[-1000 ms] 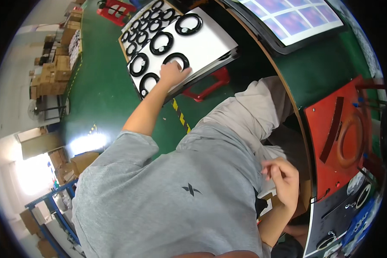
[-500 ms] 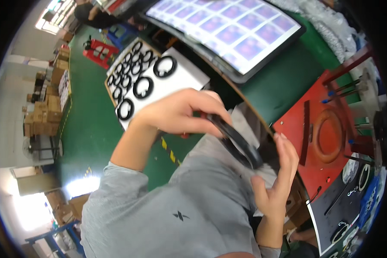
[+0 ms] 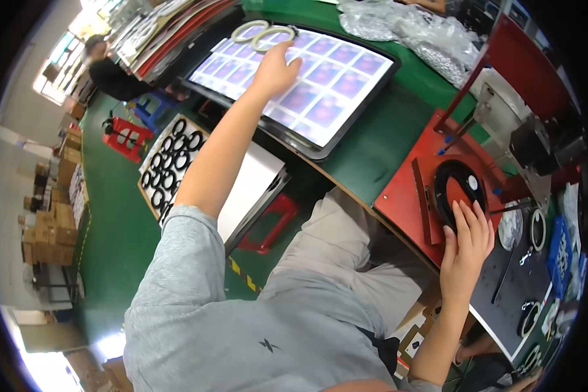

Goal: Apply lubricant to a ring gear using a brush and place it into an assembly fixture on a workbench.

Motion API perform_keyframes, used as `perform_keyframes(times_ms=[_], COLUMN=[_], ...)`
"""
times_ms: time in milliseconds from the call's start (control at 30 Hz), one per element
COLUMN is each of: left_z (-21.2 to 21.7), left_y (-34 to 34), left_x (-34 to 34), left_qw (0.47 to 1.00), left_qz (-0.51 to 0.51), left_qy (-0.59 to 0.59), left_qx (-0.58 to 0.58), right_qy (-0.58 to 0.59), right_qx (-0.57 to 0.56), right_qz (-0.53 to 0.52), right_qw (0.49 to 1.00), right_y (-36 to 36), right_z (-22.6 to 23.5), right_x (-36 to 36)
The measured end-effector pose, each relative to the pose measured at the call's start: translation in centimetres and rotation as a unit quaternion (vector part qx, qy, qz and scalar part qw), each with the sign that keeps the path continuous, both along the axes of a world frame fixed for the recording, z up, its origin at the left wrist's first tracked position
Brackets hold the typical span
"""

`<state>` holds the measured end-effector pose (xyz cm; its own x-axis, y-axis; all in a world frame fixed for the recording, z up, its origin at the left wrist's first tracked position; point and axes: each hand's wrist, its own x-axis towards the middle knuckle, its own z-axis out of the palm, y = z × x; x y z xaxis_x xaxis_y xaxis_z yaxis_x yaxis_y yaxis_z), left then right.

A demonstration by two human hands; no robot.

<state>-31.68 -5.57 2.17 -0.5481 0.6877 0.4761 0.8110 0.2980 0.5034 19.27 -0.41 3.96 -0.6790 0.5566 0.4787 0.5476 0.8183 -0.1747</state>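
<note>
My left arm stretches far forward over the lit panel. My left hand (image 3: 277, 72) is at the near edge of a pale cream ring (image 3: 263, 47) that resembles a tape roll; its fingertips are mostly hidden behind the hand. A second pale ring (image 3: 242, 30) lies partly beneath or against the first. At the right, a glossy black ring (image 3: 441, 186) lies on a red metal base plate (image 3: 398, 196). My right hand (image 3: 467, 245) rests its outstretched fingers on the ring's near side, with the thumb apart.
A red upright frame with metal fittings (image 3: 529, 150) rises behind the plate. Left of my legs, a board (image 3: 149, 153) carries several black rings beside white sheets (image 3: 242, 189). A dark mat (image 3: 503, 320) at right holds rings and small parts. Another person (image 3: 108, 75) sits far left.
The black ring has gone from my left hand to the red plate. My left hand moved forward to the pale rings. My right hand moved right onto the black ring. The view shifted.
</note>
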Motion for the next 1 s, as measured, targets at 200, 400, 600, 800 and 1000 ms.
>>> perform_keyframes(times_ms=[200,400,600,800,1000], left_z=[-2.4,-3.7,-2.7,1.5,8.5], left_y=[5.7,5.4,4.6,2.6,-4.6], left_x=[-3.7,-4.8,-2.4,3.5,14.6], left_qw=[0.971,0.984,0.986,0.995,0.986], left_qz=[0.118,0.153,0.095,0.026,-0.125], left_qy=[0.166,0.066,0.129,0.080,-0.081], left_qx=[-0.127,0.057,-0.051,-0.051,-0.078], right_qy=[0.027,0.128,0.101,0.074,0.151], right_qx=[-0.037,-0.160,-0.280,-0.289,-0.358], right_qz=[-0.061,0.059,0.171,0.249,0.242], right_qw=[0.997,0.977,0.939,0.921,0.889], right_y=[-1.7,-7.2,-9.9,-9.6,-9.8], right_z=[-1.0,-1.0,-2.4,-1.6,-1.1], right_x=[0.1,-0.1,-1.9,-4.2,-5.4])
